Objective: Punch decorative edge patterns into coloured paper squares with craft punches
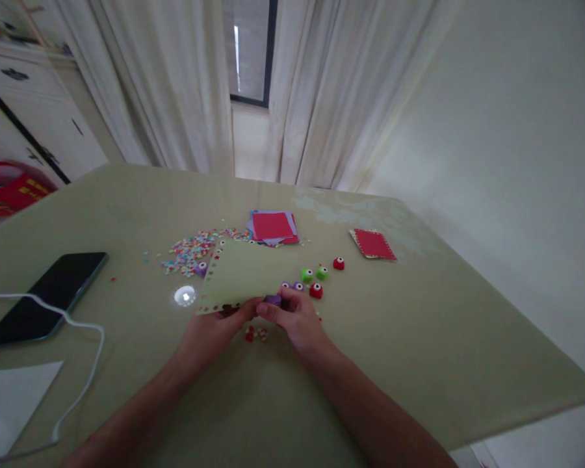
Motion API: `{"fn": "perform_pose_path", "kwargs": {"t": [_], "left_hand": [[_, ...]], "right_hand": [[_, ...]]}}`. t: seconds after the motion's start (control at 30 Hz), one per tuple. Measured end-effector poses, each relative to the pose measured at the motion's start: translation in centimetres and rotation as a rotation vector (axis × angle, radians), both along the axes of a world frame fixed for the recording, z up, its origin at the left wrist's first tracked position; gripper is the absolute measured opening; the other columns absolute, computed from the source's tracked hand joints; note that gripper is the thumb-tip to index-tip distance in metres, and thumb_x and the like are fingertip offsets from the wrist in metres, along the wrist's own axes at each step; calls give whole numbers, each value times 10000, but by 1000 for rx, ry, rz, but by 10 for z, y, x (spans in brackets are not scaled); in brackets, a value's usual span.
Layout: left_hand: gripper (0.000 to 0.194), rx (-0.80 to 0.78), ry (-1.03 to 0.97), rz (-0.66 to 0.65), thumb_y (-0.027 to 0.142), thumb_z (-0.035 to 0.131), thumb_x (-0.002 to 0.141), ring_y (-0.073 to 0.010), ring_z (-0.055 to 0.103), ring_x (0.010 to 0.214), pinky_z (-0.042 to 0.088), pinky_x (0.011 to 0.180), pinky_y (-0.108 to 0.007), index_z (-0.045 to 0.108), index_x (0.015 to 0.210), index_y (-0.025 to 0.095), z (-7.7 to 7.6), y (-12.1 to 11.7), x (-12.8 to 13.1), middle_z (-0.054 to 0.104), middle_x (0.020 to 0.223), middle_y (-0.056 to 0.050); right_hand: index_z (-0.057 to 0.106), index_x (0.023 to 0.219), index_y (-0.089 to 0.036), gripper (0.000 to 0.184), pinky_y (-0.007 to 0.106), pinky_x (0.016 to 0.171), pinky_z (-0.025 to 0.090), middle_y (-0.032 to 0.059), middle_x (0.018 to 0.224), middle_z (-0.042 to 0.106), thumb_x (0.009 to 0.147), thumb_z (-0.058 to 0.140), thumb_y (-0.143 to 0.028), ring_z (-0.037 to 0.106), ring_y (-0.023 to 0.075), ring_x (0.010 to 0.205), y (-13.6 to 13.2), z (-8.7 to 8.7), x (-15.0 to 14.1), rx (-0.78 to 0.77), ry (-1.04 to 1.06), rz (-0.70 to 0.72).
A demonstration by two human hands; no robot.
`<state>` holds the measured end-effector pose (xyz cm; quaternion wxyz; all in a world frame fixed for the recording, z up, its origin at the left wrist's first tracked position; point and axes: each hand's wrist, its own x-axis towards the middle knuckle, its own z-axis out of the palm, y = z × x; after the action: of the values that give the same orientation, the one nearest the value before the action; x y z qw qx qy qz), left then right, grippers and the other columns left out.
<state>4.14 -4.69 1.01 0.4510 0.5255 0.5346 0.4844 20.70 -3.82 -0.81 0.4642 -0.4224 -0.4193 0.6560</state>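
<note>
My left hand (224,328) grips the lower edge of a pale yellow-green paper sheet (253,273), which has small dark star-like marks along its left and lower borders. Between the fingertips of my right hand (295,317) is a small purple piece (273,299), right at the sheet's lower right corner. Its underside is hidden. Just beyond my right hand are small one-eyed figures: a red figure (316,290), a purple figure (298,286) and a green figure (307,275). Tiny red and pale bits (256,334) lie below, between my wrists.
Pastel confetti (190,251) is heaped behind the sheet. Farther back lies a stack of coloured paper squares (273,225); a red square with a marked pale border (374,245) lies right. At left are a dark tablet or phone (49,296), a white cable (95,364) and white paper (17,403).
</note>
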Motion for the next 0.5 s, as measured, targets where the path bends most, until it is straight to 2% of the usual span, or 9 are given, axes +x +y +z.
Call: {"fn": "perform_pose_path", "kwargs": {"t": [0.17,0.27,0.33,0.4,0.5], "left_hand": [[274,-46,92,10,526,775,793,-349,805,1040,588,1055,-501,794,790,253,-10,-1,-4,868,929,-64],[373,-35,121,21,603,737,830,-357,784,1103,554,1103,-493,804,808,237,-11,-3,-8,868,955,-83],[455,-63,116,-44,662,687,856,-364,794,1041,591,1043,-485,812,784,230,-9,-5,-11,860,872,-87],[465,-109,101,-161,670,697,853,-364,803,939,640,918,-467,825,783,228,-7,-7,-11,846,805,-84],[393,-158,51,-224,604,786,808,-359,802,921,654,794,-425,855,904,229,-7,-9,-10,860,907,-97]], "right_hand": [[775,772,-193,378,294,678,423,-16,726,686,598,981,-458,554,147,670,-2,1,-1,-21,-16,5],[734,724,-187,388,273,613,366,-40,659,615,606,978,-464,491,126,625,-4,3,-1,-13,-66,9],[705,694,-186,394,266,587,343,-49,632,581,635,961,-479,462,118,605,-5,4,-2,-1,-87,-1],[711,712,-192,385,266,598,372,-41,647,606,663,944,-494,486,128,621,-5,3,-2,25,-101,-2],[726,728,-203,351,281,640,431,-21,681,655,689,926,-489,544,156,667,-5,1,-2,72,-143,9]]}}
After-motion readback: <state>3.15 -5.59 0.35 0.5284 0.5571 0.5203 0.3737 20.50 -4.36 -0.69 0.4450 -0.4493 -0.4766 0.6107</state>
